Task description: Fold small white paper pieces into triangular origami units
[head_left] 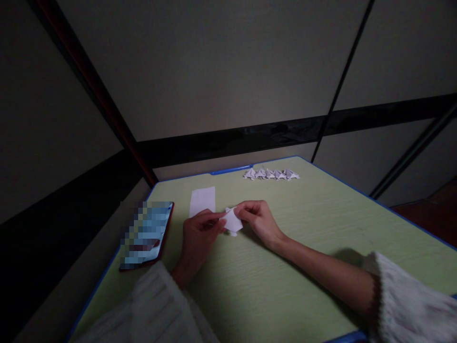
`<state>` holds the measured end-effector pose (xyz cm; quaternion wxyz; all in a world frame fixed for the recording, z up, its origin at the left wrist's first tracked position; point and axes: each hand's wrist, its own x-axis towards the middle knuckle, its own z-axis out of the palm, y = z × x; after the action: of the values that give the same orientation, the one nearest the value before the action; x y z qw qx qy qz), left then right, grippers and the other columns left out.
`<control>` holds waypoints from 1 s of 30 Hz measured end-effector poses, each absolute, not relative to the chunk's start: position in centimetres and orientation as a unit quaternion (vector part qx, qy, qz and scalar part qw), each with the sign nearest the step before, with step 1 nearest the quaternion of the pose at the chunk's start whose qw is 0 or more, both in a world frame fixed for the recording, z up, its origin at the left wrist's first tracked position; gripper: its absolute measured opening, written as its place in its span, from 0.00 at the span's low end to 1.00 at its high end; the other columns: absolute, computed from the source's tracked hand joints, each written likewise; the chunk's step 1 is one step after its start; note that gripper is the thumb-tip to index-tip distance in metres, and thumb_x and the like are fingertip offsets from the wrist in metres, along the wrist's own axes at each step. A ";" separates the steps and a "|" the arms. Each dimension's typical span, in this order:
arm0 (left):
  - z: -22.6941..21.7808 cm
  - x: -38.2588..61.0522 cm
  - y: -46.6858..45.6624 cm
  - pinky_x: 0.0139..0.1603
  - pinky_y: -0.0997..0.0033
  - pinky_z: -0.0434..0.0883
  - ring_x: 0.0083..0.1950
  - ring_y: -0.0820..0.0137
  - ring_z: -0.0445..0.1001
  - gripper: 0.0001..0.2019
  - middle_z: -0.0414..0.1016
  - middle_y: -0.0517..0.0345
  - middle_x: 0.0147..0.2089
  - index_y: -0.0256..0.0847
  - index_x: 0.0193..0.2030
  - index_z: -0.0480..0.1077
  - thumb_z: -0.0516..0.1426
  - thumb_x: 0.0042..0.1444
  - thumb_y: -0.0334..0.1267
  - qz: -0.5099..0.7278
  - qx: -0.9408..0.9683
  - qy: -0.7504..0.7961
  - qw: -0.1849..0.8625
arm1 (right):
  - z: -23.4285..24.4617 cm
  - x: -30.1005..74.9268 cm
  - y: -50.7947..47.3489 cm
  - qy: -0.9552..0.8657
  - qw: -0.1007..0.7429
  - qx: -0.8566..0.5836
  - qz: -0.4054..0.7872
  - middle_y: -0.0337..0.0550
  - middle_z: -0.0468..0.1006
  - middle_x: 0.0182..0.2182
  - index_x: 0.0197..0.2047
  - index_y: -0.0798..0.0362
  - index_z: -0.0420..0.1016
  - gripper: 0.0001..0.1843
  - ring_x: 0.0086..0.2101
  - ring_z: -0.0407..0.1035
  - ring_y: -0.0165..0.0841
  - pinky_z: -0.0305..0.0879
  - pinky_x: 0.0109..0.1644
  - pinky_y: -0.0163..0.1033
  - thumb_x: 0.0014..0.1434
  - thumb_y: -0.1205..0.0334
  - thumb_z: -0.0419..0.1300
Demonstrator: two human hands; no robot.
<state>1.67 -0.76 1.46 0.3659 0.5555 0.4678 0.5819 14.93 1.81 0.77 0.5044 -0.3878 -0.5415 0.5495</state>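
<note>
Two sleeves come in nearest, the left (153, 302) at about 7 o'clock from the folded paper, the right (410, 297) at 4. The paper (233, 221) sits between the hands over the table (321, 209), in contact with both, so neither is nearer. The left hand (199, 236), between 8 and 9 o'clock, pinches its left edge, thumb and fingertips together; the right hand (262, 221), at 3, clamps its upper right. One small flap points to 6; the long axis is hard to tell. The phone (153, 233) lies near 9, the flat sheet (203, 200) between 10 and 11. Farther, at 1, stands a row of folded pieces (271, 175). No container shows.
</note>
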 end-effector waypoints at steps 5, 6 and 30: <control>1.6 1.7 -0.9 0.18 0.84 0.64 0.19 0.81 0.66 0.04 0.66 0.66 0.18 0.37 0.21 0.73 0.58 0.36 0.26 0.578 0.556 0.470 0.368 | 0.8 14.9 1.9 -0.536 0.504 -0.382 0.558 0.34 0.64 0.13 0.19 0.61 0.70 0.07 0.17 0.53 0.22 0.47 0.22 0.30 0.40 0.65 0.55; 1.6 1.6 -0.9 0.18 0.84 0.63 0.19 0.81 0.66 0.04 0.65 0.67 0.18 0.37 0.21 0.73 0.58 0.36 0.26 0.580 0.559 0.468 0.364 | 0.7 14.9 2.0 -0.535 0.503 -0.383 0.561 0.34 0.64 0.13 0.19 0.61 0.71 0.07 0.17 0.54 0.22 0.48 0.22 0.30 0.40 0.65 0.55; 1.4 1.1 -0.9 0.19 0.83 0.61 0.21 0.80 0.62 0.05 0.63 0.65 0.19 0.37 0.19 0.70 0.56 0.41 0.26 0.540 0.690 0.444 0.188 | 0.8 14.4 1.9 -0.413 0.480 -0.351 0.689 0.36 0.68 0.15 0.20 0.59 0.72 0.06 0.18 0.59 0.23 0.54 0.23 0.31 0.37 0.64 0.59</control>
<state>1.12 -0.93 1.39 0.1885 0.6898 0.4440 0.5399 14.36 1.93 0.80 0.4804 -0.3514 -0.4133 0.6891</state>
